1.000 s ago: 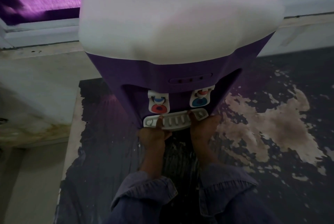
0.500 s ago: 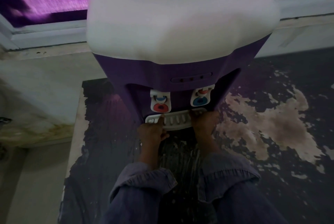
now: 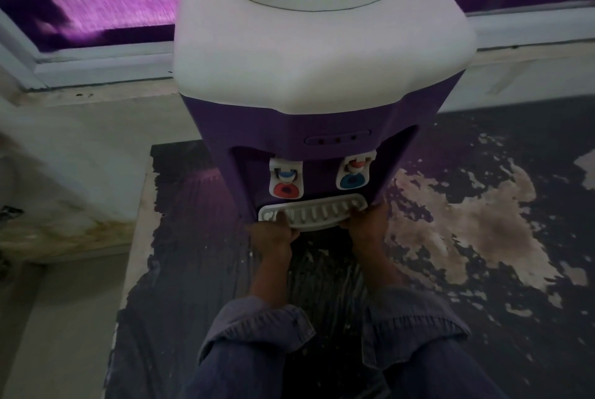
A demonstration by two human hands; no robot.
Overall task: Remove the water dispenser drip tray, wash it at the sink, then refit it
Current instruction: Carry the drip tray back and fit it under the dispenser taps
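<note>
Since the white slotted plastic drip tray [image 3: 314, 213] slots into the purple-and-white plastic water dispenser [image 3: 322, 92], the left hand [image 3: 273, 236] and right hand [image 3: 365, 221] pinch its ends (thumbs on top), probably to keep it level.

Counter [image 3: 515, 318] in front of me: dark coating, worn and flaking. Big pale patch [image 3: 467, 228] right of centre, with smaller bare flecks scattered round it. Pale strip [image 3: 141, 221] runs along the left edge. Shiny streaks [image 3: 325, 273] on the near part, between my forearms. Dispenser [image 3: 322, 76] stands on it at the back, nearer the left edge
</note>
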